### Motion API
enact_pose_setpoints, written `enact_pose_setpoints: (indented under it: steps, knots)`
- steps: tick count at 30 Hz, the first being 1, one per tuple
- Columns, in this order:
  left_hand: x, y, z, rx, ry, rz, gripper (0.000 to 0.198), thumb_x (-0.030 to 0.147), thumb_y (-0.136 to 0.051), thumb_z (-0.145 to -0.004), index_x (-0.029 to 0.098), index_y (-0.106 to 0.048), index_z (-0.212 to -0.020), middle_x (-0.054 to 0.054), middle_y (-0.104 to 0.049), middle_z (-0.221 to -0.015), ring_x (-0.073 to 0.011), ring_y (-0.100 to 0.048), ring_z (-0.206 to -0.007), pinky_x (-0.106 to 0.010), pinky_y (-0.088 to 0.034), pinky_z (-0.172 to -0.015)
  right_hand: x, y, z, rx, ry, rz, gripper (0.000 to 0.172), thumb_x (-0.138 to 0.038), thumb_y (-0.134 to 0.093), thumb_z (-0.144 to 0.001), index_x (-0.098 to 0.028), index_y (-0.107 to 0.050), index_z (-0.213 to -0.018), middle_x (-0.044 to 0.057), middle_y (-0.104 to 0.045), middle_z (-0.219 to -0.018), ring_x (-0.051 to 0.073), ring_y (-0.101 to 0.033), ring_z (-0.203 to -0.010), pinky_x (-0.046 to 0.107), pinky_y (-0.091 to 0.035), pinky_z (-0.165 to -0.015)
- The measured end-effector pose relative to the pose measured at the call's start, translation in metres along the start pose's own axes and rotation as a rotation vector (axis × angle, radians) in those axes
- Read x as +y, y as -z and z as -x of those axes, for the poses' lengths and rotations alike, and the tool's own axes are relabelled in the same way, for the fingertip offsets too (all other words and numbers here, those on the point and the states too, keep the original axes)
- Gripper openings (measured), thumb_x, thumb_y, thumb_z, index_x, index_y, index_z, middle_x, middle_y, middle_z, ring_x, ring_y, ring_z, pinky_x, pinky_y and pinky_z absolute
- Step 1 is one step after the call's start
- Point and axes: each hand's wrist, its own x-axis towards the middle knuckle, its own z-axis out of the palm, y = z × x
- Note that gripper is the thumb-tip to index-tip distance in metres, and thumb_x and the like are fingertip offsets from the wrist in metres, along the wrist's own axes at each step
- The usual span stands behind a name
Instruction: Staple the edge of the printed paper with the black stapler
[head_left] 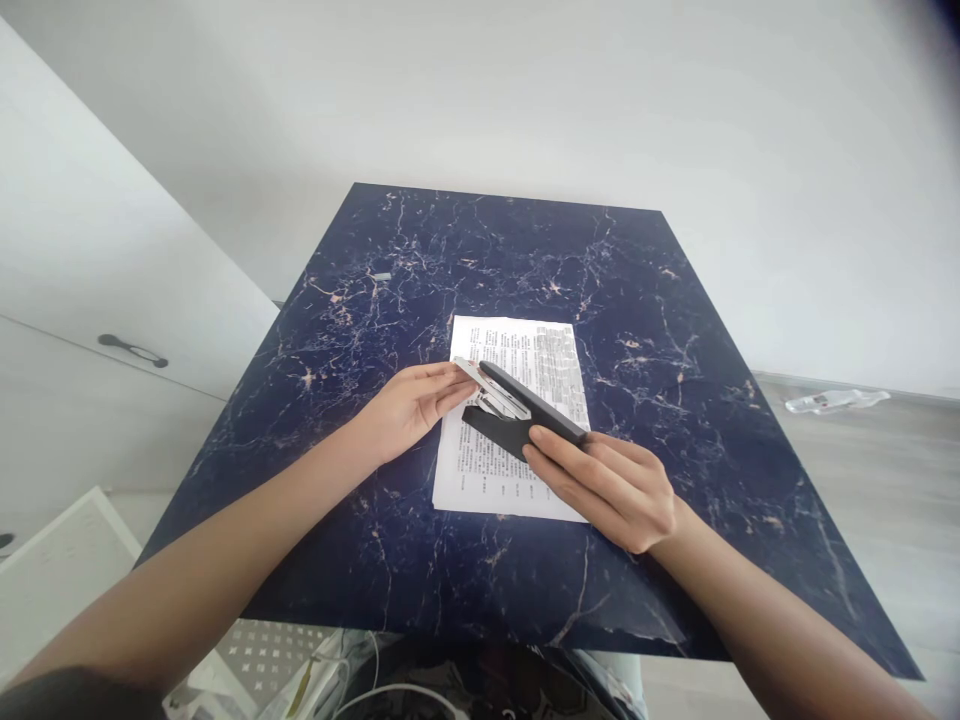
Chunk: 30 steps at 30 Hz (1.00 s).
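Observation:
My right hand (604, 485) is closed around the rear end of a black stapler (536, 400), which is opened up with its metal inner part showing. My left hand (416, 405) pinches a thin strip of silvery staples (472, 373) at the stapler's front end. The strip lies at a slant beside the raised top arm. Beneath the stapler, printed white paper sheets (476, 490) lie on the dark blue marbled table (480, 570). How far the strip reaches into the stapler cannot be made out.
A small silvery piece (382, 277) lies on the table's far left part. White drawers (90, 300) stand at the left. A clear plastic package (836, 401) lies beyond the table's right edge. White cables (397, 690) run below the near edge.

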Motion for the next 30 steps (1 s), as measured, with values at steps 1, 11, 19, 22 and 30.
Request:
enact_pose_setpoints:
  steps: [1, 11, 19, 22, 30]
  knots:
    - [0.0, 0.0, 0.0, 0.004, 0.008, 0.015, 0.023, 0.021, -0.061, -0.103, 0.021, -0.08, -0.116, -0.009, -0.076, -0.125, -0.0218, -0.072, -0.124, -0.041, -0.055, -0.116, 0.0, 0.0, -0.002, 0.009, 0.014, -0.004, 0.019, -0.001, -0.08, -0.084, -0.015, -0.082, -0.096, 0.01, -0.083, -0.109, 0.014, -0.07, -0.065, 0.028, -0.064, -0.055]
    - [0.0, -0.003, 0.001, 0.048, 0.102, 0.136, 0.022, 0.013, -0.064, -0.099, 0.015, -0.08, -0.114, -0.011, -0.071, -0.136, -0.0216, -0.066, -0.13, -0.032, -0.049, -0.12, 0.001, 0.005, -0.005, 0.028, -0.025, 0.028, 0.024, 0.002, -0.072, -0.088, -0.017, -0.082, -0.099, 0.008, -0.083, -0.108, 0.012, -0.068, -0.064, 0.027, -0.062, -0.054]
    - [0.0, -0.004, 0.003, 0.079, 0.076, 0.07, 0.021, 0.019, -0.071, -0.096, 0.013, -0.081, -0.113, -0.014, -0.076, -0.125, -0.0237, -0.072, -0.118, -0.034, -0.055, -0.111, 0.0, -0.002, 0.007, 0.118, -0.248, 0.04, 0.042, 0.002, -0.077, -0.083, -0.022, -0.077, -0.117, 0.004, -0.081, -0.117, 0.013, -0.073, -0.07, 0.027, -0.064, -0.061]
    - [0.002, -0.007, 0.005, 0.15, -0.053, -0.021, 0.021, 0.026, -0.07, -0.097, 0.015, -0.08, -0.113, -0.012, -0.077, -0.115, -0.0194, -0.075, -0.1, -0.035, -0.062, -0.099, 0.001, -0.009, 0.008, 0.185, -0.617, -0.032, 0.042, -0.005, -0.08, -0.082, -0.024, -0.074, -0.119, 0.003, -0.081, -0.105, 0.017, -0.076, -0.077, 0.03, -0.064, -0.062]
    - [0.006, -0.015, 0.02, 0.432, -0.571, -0.645, 0.023, 0.031, -0.072, -0.098, 0.022, -0.074, -0.119, -0.005, -0.079, -0.099, -0.0135, -0.073, -0.072, -0.032, -0.067, -0.073, -0.002, -0.02, 0.011, -0.181, -1.252, -0.526, 0.025, -0.035, -0.081, -0.085, -0.024, -0.06, -0.093, -0.002, -0.066, -0.074, 0.014, -0.061, -0.058, 0.029, -0.049, -0.051]
